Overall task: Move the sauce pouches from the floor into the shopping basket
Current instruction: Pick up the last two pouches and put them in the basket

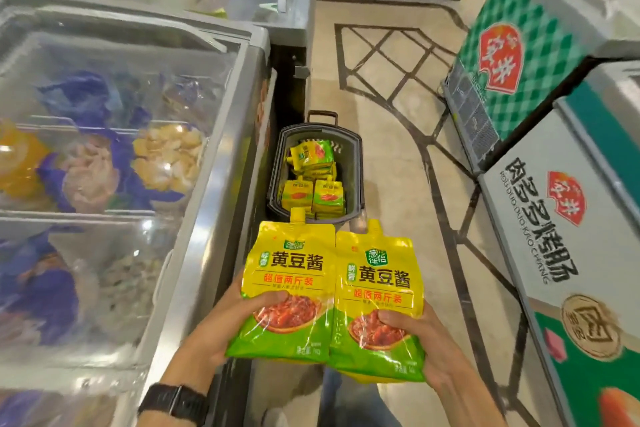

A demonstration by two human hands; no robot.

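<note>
Each hand grips one sauce pouch by its lower half. The left hand comes up from the lower left of the frame, thumb laid across the front of the left pouch and fingers hidden behind it. The right hand rises from the lower right in the same way, thumb pressed on the printed front of the right pouch. A dark wristwatch sits on the left wrist.

The two pouches are held side by side in the lower middle of the frame, their inner edges touching or slightly overlapping. Both are glossy yellow with a green base, bold dark characters, red lettering and a picture of red-brown sauce in a bowl. A yellow edge shows below the right pouch; whether it is another pouch cannot be told.

Each pouch's long axis runs bottom to top of the frame, with its yellow spout at the upper end pointing toward the shopping basket. The dark basket stands on the patterned floor at mid-frame, just above the spouts, with stacked pouches of the same kind inside. A glass-topped chest freezer fills the left side, and freezer cabinets line the right.
</note>
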